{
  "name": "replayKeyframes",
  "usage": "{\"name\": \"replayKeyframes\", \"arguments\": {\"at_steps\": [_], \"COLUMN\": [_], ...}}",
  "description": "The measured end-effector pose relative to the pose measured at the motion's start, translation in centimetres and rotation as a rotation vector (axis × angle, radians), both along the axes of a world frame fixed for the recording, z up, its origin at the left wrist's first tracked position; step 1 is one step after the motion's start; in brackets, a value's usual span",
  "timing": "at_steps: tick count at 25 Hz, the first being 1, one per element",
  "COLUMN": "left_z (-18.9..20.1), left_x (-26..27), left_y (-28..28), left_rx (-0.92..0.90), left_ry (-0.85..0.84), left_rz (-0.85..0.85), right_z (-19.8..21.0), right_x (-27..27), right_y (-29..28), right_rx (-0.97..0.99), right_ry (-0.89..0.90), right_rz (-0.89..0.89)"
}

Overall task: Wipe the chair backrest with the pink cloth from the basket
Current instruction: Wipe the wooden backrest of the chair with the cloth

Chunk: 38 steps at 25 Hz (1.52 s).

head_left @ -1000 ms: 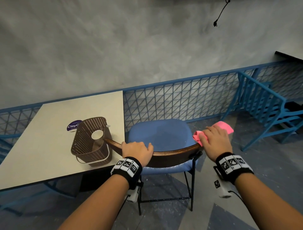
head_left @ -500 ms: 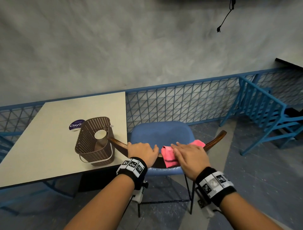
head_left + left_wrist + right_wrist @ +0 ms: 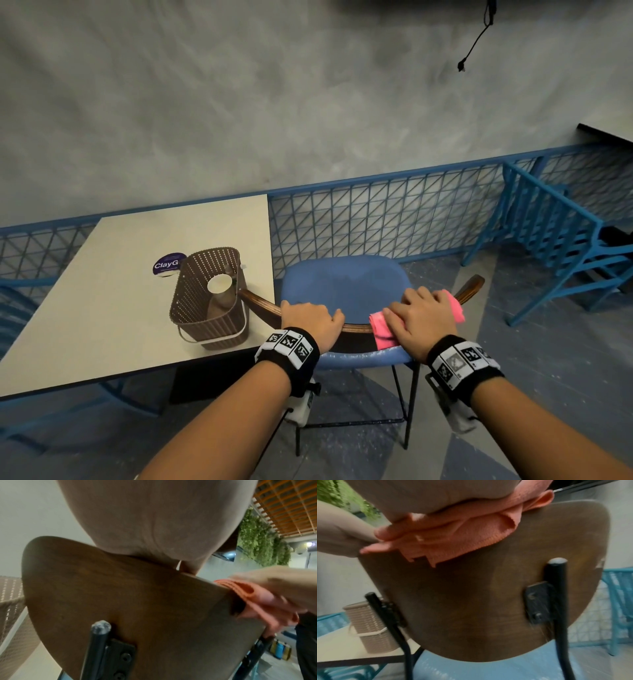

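The worktop (image 3: 102, 291) is seen at 9 o'clock of the chair (image 3: 346, 284). The curved wooden chair backrest (image 3: 356, 328) is carried on black metal posts (image 3: 556, 588). The brown perforated basket (image 3: 209, 301) is set on the worktop, at 9 o'clock of the backrest's left end and just beside it. The left hand (image 3: 310, 320) is curled over the top edge of the backrest and grips it. The right hand (image 3: 419, 317) is laid on the pink cloth (image 3: 382, 329), fingers (image 3: 385, 532) wrapped over it; the cloth is pressed onto the backrest top edge, at 3 o'clock of the left hand and draped down the rear face
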<state>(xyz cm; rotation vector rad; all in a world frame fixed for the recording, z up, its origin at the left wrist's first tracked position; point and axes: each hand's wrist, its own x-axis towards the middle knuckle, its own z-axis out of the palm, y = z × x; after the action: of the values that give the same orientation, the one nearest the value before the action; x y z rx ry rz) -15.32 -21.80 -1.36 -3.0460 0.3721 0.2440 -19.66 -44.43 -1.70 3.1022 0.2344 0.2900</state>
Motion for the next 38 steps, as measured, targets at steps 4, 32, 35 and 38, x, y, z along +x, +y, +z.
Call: {"name": "replayKeyframes", "arguments": {"at_steps": [4,32,35,38], "left_z": [0.4,-3.0,-2.1,-0.6], "left_x": [0.8,4.5,4.2,3.7], "left_y": [2.0,15.9,13.7,10.3], "left_rx": [-0.11,-0.825,-0.588,-0.281], "left_ry": [0.066,0.0,-0.055,-0.116], "left_rz": [-0.176,0.415,0.309,0.119], "right_z": [-0.3,1.5,1.2,0.6], "right_x": [-0.8,4.8,2.7,0.8], "right_y": [3.5,20.6,16.4,11.1], "right_rx": [0.103,0.241,0.194,0.138], "right_ry": [0.023,0.271,0.219,0.156], "right_rz": [0.078,0.272,0.242,0.185]}}
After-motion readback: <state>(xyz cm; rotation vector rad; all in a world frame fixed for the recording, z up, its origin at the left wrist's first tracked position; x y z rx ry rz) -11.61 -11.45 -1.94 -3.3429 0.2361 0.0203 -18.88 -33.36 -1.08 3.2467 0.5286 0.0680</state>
